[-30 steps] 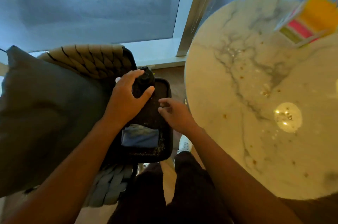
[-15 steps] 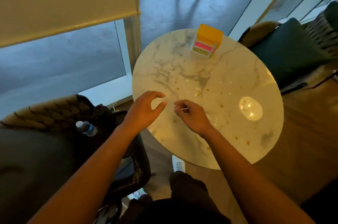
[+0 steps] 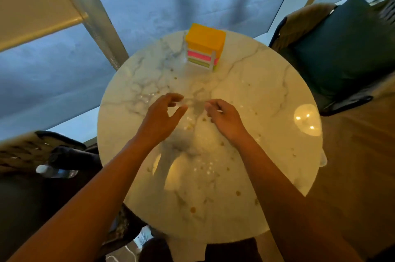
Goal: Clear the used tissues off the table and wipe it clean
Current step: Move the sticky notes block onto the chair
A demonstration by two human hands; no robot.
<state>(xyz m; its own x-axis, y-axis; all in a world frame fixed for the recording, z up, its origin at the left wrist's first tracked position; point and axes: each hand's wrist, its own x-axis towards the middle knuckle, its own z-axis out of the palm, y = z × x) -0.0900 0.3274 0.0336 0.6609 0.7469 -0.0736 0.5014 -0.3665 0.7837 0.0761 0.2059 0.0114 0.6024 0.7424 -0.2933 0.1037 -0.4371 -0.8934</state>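
Two hands hover over the middle of the round marble worktop [image 3: 267,99], left hand [image 3: 159,119] and right hand [image 3: 225,119], each grip loosely curled and grasping nothing. No tissue is recognisable; small brown crumbs [image 3: 193,209] lie scattered. A yellow box [image 3: 205,40] stands at the far edge.

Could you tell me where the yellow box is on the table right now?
In the head view, the yellow box stands at the far edge of the round marble table, near the window, beyond both hands and apart from them.
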